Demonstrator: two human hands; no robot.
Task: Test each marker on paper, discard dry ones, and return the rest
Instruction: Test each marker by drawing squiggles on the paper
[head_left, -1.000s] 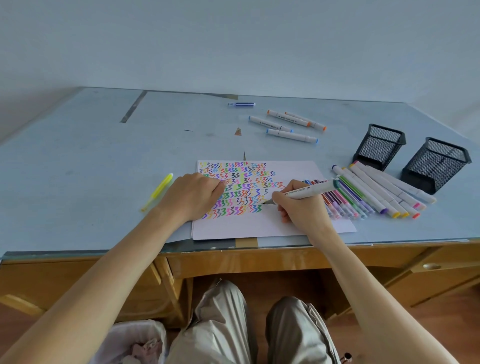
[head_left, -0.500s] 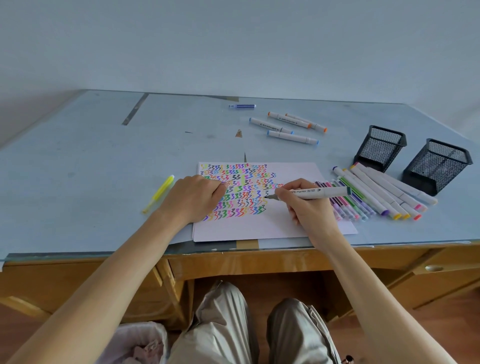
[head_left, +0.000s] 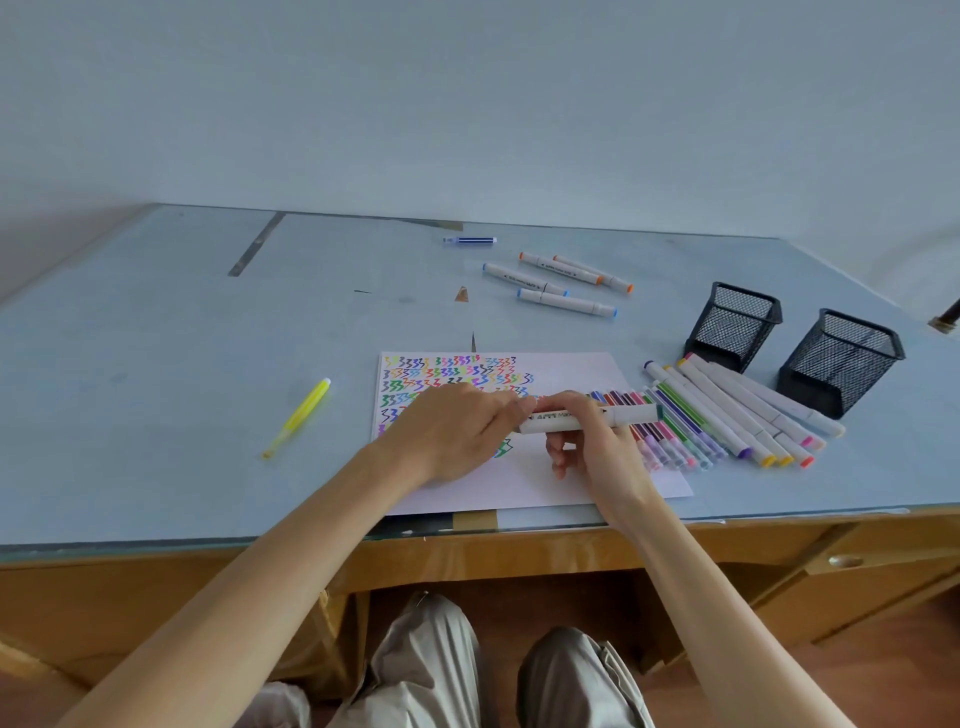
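A white sheet of paper (head_left: 571, 374), covered in coloured zigzag test marks, lies near the desk's front edge. My right hand (head_left: 597, 447) holds a white marker (head_left: 631, 415) level above the paper, its green end pointing right. My left hand (head_left: 457, 426) is closed on the marker's left end, where the tip is hidden by my fingers. A row of thin and thick markers (head_left: 727, 421) lies just right of the paper. Two black mesh pen holders (head_left: 735, 322) (head_left: 841, 358) stand behind that row.
Several white markers (head_left: 561, 286) and a blue pen (head_left: 470, 240) lie at the back of the blue desk top (head_left: 156, 364). A yellow highlighter (head_left: 298, 415) lies left of the paper. My knees show below the wooden desk front.
My right hand lifted the marker off the paper and turned it level. My left hand left the paper and moved right onto the marker's tip end.
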